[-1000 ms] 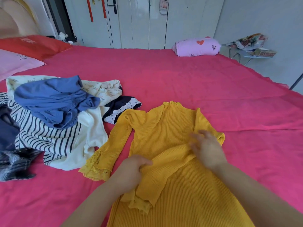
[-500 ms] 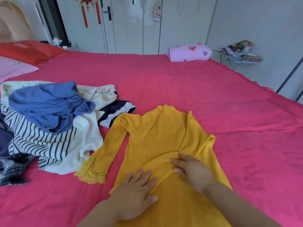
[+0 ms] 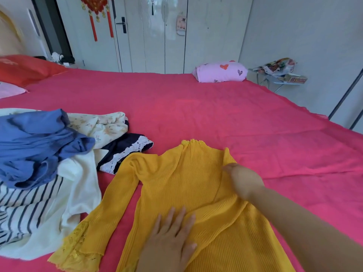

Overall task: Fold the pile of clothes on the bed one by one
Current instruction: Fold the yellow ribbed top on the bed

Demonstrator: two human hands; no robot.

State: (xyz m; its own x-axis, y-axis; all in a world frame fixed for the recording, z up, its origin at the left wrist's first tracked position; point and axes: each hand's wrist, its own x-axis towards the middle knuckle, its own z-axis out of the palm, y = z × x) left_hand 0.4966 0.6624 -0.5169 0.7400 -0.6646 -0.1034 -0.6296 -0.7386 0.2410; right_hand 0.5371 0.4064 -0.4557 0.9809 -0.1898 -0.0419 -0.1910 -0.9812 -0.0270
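A yellow ribbed top [image 3: 182, 179] lies flat on the pink bed [image 3: 216, 118], collar pointing away from me. Its right sleeve is folded across the chest; its left sleeve [image 3: 102, 218] stretches out toward the pile, lace cuff near the front. My left hand [image 3: 170, 238] presses flat on the folded sleeve, fingers spread. My right hand [image 3: 242, 180] rests on the top's right shoulder fold, palm down. The pile of clothes [image 3: 45, 165] sits to the left: a blue garment on top, a striped one, a cream one, a floral one and a dark lace-trimmed piece.
A small pink pillow [image 3: 221, 72] lies at the bed's far edge. A red pillow [image 3: 25, 68] and a pale pink one [image 3: 9, 91] sit at far left. White wardrobe doors stand behind. A small stand with a bag [image 3: 279, 70] is at the right wall.
My right hand has slid up from the chest to the right shoulder fold. My left hand let go of the folded sleeve's cuff and now lies flat on it. The view tilted up.
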